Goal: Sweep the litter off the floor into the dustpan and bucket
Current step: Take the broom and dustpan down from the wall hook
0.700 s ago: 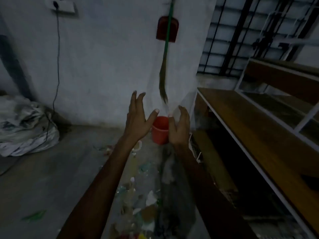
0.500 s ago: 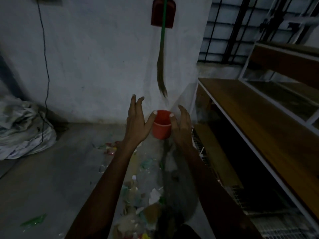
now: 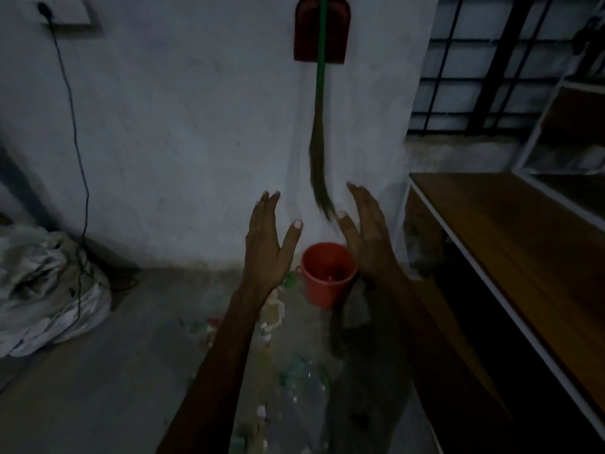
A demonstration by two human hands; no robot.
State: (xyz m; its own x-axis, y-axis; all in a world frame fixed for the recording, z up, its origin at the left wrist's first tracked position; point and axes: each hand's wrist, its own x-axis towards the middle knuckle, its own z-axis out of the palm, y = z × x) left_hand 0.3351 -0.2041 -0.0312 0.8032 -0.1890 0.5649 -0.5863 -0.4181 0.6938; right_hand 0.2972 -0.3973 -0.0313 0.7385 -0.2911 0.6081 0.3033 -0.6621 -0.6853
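Observation:
An orange bucket (image 3: 327, 273) stands on the floor at the foot of the white wall. Above it a broom (image 3: 319, 149) with a green handle hangs on the wall, its bristles pointing down. A dark red dustpan (image 3: 307, 27) hangs behind the handle near the top edge. Scraps of litter (image 3: 294, 371) lie scattered on the floor in front of the bucket. My left hand (image 3: 266, 244) and my right hand (image 3: 368, 234) are stretched forward with straight fingers, palms facing each other, either side of the bristle tips. Both hold nothing.
A wooden bench with a white metal frame (image 3: 510, 257) runs along the right side. A crumpled white sack (image 3: 42, 283) lies at the left wall, with a black cable (image 3: 78, 152) running down to it. A barred window (image 3: 474, 60) is at the upper right.
Both hands have risen from beside the bucket rim toward the hanging broom's bristles. The view has tilted so the bucket now sits below the hands.

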